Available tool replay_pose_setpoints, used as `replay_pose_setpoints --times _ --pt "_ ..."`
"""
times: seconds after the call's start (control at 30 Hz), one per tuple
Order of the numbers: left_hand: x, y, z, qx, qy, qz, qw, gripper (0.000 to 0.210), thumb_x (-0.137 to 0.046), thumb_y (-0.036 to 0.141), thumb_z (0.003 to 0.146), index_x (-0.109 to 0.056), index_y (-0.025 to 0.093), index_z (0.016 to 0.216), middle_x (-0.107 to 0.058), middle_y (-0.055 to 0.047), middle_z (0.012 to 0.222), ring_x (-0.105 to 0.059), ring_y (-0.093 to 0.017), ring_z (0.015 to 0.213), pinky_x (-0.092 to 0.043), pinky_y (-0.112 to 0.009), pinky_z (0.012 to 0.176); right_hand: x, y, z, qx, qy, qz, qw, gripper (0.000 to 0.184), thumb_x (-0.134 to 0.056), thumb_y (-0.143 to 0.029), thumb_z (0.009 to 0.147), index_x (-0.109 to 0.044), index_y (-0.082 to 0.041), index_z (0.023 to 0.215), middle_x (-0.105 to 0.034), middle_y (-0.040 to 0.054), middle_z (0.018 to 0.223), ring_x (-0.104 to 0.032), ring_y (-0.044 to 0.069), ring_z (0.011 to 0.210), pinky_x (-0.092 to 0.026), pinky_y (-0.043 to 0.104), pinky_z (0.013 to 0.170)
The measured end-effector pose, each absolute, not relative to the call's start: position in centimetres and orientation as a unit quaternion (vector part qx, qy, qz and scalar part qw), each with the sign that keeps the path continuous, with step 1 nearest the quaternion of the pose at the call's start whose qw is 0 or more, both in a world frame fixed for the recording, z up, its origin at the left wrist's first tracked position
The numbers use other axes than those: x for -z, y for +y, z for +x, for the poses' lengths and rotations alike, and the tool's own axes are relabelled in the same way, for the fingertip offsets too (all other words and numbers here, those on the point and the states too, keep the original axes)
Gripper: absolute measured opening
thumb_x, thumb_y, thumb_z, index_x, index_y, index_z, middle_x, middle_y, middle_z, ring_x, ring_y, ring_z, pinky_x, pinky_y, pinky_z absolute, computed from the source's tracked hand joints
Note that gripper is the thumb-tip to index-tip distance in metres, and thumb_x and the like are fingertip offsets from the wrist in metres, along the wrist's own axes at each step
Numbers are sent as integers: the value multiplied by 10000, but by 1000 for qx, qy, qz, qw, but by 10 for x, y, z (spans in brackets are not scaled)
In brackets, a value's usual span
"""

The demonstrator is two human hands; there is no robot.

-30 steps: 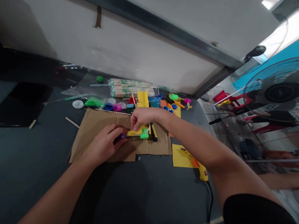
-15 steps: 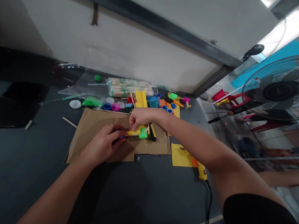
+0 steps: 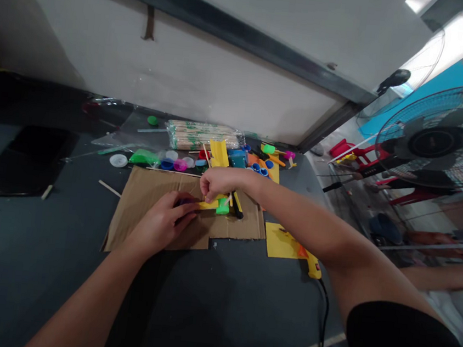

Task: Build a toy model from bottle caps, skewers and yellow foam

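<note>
My left hand [image 3: 164, 216] is closed at the left end of a small assembly, with a dark purple bottle cap [image 3: 187, 202] between its fingers. From there a yellow strip [image 3: 208, 206] runs right to a bright green bottle cap [image 3: 223, 206], beside which a short pale stick stands up. Just above the strip, my right hand [image 3: 217, 184] is closed with bent fingers; whatever it grips is hidden. A black-and-yellow cutter [image 3: 237, 205] lies right of the green cap. Under it all is a sheet of cardboard [image 3: 137, 208] on the dark table.
Behind the cardboard lie loose bottle caps [image 3: 168, 163], a curved yellow piece [image 3: 219, 153] and a plastic-wrapped bundle of sticks [image 3: 202, 136]. A corded yellow glue gun [image 3: 313, 266] rests at right on a yellow sheet [image 3: 280, 244]. A black phone-like slab [image 3: 21, 162] lies left; a fan [image 3: 433, 142] stands right.
My left fingers have shifted slightly around the purple cap, which now shows above them. The right hand stays in nearly the same place.
</note>
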State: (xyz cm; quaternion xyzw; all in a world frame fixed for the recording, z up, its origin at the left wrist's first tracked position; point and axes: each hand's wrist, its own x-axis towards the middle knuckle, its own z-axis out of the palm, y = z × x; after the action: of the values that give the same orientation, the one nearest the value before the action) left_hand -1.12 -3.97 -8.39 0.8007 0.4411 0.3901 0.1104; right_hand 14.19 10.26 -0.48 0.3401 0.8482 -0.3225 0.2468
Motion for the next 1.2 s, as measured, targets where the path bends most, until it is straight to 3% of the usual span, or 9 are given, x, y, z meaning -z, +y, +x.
replay_pose_setpoints --times 0.43,0.73,1.0,1.2 --pt "84 -40 -11 -385 442 800 126 185 -550 209 899 -681 203 1030 -594 -92 1071 -599 -207 989 -533 -367 834 2 100 140 298 864 324 245 207 -754 -198 682 -653 -133 852 -647 -2 770 -498 97 622 -336 211 528" --pt "87 -41 -10 -364 452 803 131 236 -534 221 906 -665 222 1102 -581 -88 1112 -581 -208 1024 -515 -370 878 -3 97 134 272 859 331 282 161 -733 -215 710 -659 -126 821 -620 -3 723 -479 106 615 -296 237 531" --pt "87 -41 -11 -366 456 800 132 232 -529 225 910 -662 229 1100 -584 -85 1121 -589 -210 1023 -527 -387 869 -14 94 129 278 836 346 324 239 -761 -265 709 -697 -90 858 -632 12 725 -466 109 613 -308 251 586" --pt "86 -40 -11 -359 460 801 137 233 -515 232 914 -669 222 1089 -590 -93 1118 -600 -214 1014 -534 -398 870 -22 90 124 248 829 352 358 324 -761 -281 706 -710 -74 950 -681 50 841 -517 124 671 -347 242 595"
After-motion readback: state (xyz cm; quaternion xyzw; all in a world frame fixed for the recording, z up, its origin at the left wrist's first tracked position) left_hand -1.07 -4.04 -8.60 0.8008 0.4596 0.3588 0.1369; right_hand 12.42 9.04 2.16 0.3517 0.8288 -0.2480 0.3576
